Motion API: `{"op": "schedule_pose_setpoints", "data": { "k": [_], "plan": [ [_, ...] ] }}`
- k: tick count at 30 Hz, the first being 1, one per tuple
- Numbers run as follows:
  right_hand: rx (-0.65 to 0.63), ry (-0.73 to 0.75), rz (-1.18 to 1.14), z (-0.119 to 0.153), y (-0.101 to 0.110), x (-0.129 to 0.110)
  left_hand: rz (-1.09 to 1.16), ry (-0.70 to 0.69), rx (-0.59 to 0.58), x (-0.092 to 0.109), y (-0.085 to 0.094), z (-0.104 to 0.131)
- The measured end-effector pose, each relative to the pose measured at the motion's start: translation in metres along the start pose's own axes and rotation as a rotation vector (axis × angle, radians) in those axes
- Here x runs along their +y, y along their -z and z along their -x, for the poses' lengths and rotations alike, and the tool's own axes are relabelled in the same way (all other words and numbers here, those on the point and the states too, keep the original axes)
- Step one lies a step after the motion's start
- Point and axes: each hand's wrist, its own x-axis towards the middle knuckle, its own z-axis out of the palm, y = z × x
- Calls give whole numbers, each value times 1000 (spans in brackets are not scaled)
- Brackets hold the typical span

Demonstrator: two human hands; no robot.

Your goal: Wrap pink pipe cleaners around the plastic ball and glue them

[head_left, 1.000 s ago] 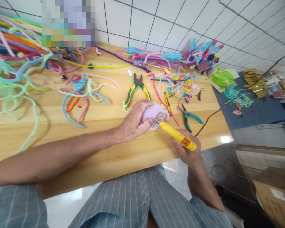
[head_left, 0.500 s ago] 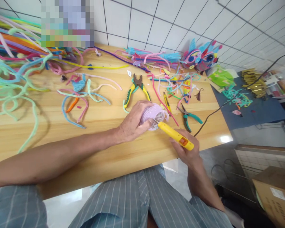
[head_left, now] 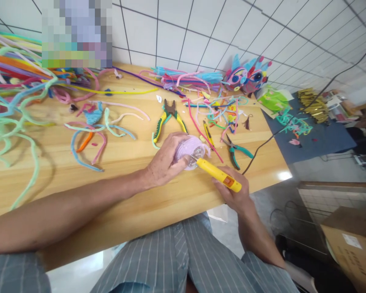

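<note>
A rounded lilac piece (head_left: 187, 147) with a shiny, clear-looking side facing right is gripped by my left hand (head_left: 164, 160), the thumb across its near side. My right hand (head_left: 234, 190) is closed around a yellow tool (head_left: 219, 175) that looks like a glue gun. Its thin tip meets the shiny side, close to my left thumb. Behind my left hand, yellow-green pliers (head_left: 170, 116) lie with handles spread. Teal-handled pliers (head_left: 238, 151) and a yellow cutter (head_left: 208, 134) rest to the right of the lilac piece.
Fuzzy coloured stems (head_left: 15, 110) cover the left of the wooden table (head_left: 125, 154). A bundle of blue and pink stems (head_left: 189, 79) and fuzzy figures (head_left: 245, 77) sit by the tiled wall. A black cable (head_left: 266, 142) crosses the right edge.
The whole view has shifted slightly, so things appear further left and a little lower. Both hands keep their holds, with the yellow tool's tip still at the lilac piece.
</note>
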Motion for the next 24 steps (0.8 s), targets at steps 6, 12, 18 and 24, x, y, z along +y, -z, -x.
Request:
{"op": "schedule_pose_setpoints", "data": {
  "k": [6, 12, 18, 24],
  "plan": [
    [-8, 3, 6, -1, 0, 1, 7, 12, -6, 0, 0, 1],
    [17, -22, 4, 1, -2, 3, 6, 15, -6, -3, 0, 2],
    [-8, -10, -1, 2, 0, 5, 17, 25, -8, -2, 0, 2],
    [-6, -38, -8, 3, 0, 5, 22, 46, -11, -2, 0, 3]
  ]
}}
